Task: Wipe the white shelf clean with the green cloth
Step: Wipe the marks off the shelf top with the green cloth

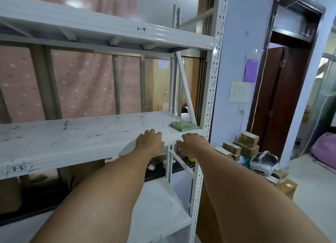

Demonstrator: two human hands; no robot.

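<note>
The white shelf spans the middle of the view, its top marked with dark scuffs and smudges. A folded green cloth lies flat at the shelf's far right end, near the perforated upright. My left hand rests at the shelf's front edge, fingers spread, a little to the left of and in front of the cloth. My right hand hovers at the front edge just below the cloth, fingers apart. Neither hand touches the cloth or holds anything.
A higher shelf hangs overhead and a lower one sits beneath. The perforated white upright bounds the right end. Cardboard boxes and a white headset lie on the floor to the right, by a doorway.
</note>
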